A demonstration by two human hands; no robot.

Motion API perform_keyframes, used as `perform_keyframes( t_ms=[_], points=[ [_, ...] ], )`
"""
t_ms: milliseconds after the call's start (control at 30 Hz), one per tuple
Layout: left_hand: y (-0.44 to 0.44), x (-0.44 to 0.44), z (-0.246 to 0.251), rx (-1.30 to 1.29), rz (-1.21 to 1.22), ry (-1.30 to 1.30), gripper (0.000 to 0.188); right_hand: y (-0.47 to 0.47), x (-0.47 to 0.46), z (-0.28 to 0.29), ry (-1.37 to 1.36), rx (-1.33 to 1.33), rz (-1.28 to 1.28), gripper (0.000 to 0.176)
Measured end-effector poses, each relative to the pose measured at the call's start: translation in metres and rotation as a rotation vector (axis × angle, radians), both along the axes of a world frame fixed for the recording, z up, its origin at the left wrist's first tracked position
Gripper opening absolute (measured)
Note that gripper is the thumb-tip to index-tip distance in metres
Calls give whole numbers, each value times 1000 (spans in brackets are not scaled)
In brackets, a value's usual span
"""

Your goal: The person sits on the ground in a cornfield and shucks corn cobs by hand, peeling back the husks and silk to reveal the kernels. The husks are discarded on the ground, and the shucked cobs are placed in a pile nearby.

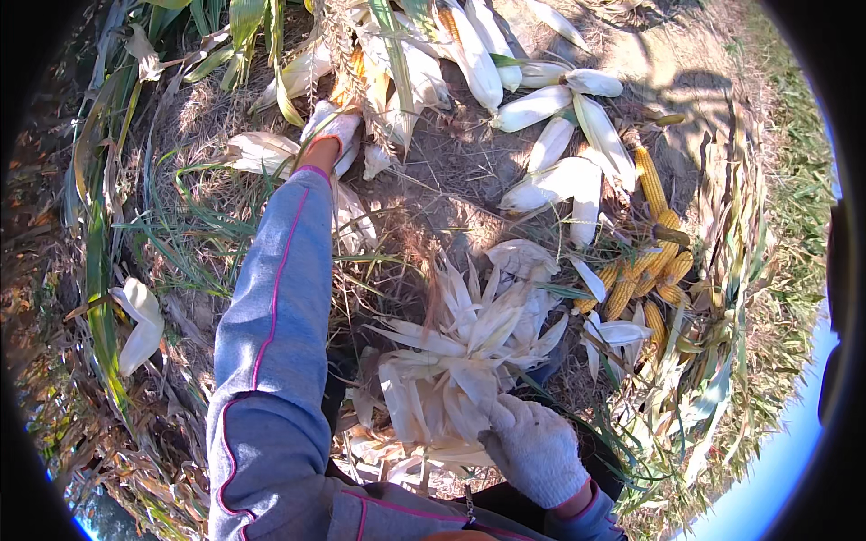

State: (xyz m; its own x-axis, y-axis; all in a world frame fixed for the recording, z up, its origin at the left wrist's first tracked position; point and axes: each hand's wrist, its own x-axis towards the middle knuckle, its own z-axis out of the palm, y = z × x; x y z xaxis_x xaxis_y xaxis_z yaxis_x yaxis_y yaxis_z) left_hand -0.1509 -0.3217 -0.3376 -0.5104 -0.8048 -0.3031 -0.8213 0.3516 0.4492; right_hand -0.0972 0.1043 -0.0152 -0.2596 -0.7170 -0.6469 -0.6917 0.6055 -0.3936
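Observation:
My left hand point(333, 128), in a white knit glove, reaches far forward to a partly husked ear of corn point(350, 78) showing yellow kernels; the fingers seem to be on its lower end, though the grip is partly hidden. Close to my body, my right hand point(538, 446), gloved as well, is at the edge of a heap of peeled corn husks point(467, 338); its fingertips touch the husks, and whether they pinch them is unclear. Ears still in pale husks point(534, 108) lie ahead. Bare yellow cobs point(636, 277) are piled at the right.
Green and dry corn stalks point(101, 223) stand or lean along the left. A bent pale husk point(141, 324) hangs there. Dry stalks point(720, 203) and grass point(788, 169) line the right side. Straw-strewn soil point(460, 162) lies between the ears.

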Motion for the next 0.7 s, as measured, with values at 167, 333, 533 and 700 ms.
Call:
perform_keyframes(
  t_ms=[167,333,533,700],
  points=[
    [-14,27,-54,222,-117,142,38,6,5,2,39,-49,18,39],
    [20,63,-9,946,263,522,15,11,19,11,72,-79,30,40],
    [56,158,33,1150,100,579,23,32,43,2,165,-180,35,39],
    [71,207,118,598,-641,526,22,33,52,12,223,-396,-190,41]
  ],
)
